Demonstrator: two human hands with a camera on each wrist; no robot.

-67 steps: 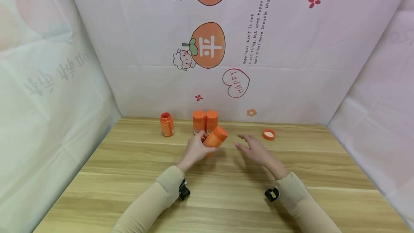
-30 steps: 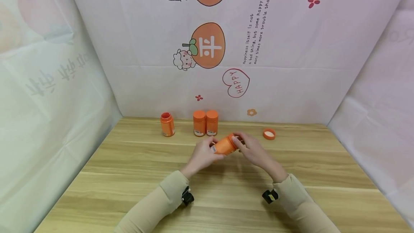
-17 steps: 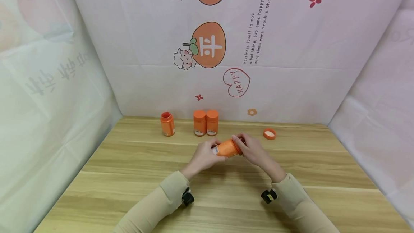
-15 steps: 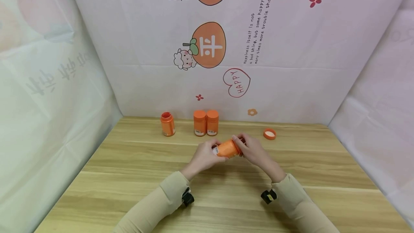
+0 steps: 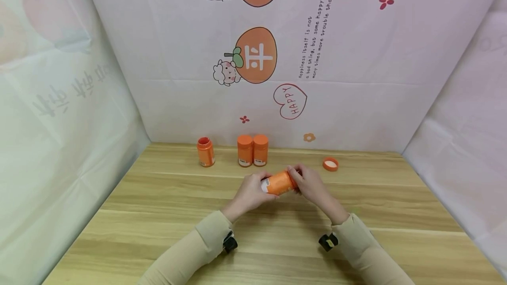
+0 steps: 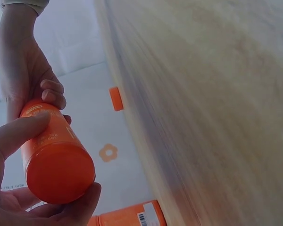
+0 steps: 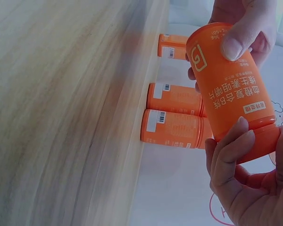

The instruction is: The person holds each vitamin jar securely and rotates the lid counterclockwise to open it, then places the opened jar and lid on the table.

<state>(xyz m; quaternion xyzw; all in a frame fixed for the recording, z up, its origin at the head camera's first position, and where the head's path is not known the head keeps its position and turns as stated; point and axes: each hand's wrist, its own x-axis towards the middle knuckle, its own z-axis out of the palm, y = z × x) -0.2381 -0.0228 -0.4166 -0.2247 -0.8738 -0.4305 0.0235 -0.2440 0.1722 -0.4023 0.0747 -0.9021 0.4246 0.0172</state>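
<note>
My left hand grips an orange vitamin bottle round its lower body, thumb along the label in the left wrist view. The bottle is held above the table, tilted well over, its base toward my left hand and its top toward the right. My right hand has its fingers curled round the orange cap at the bottle's top. In the right wrist view the cap sits on the neck, partly hidden by those fingers. The printed label faces that camera.
Two capped orange bottles stand side by side at the back of the wooden table. Left of them is an uncapped orange bottle. A loose orange cap lies at the back right, inner side up. A printed cloth hangs behind.
My right hand, apart from the bottle at first, has come to its cap and closed round it. The bottle has moved right and forward toward me, tipping closer to level and turning slightly.
</note>
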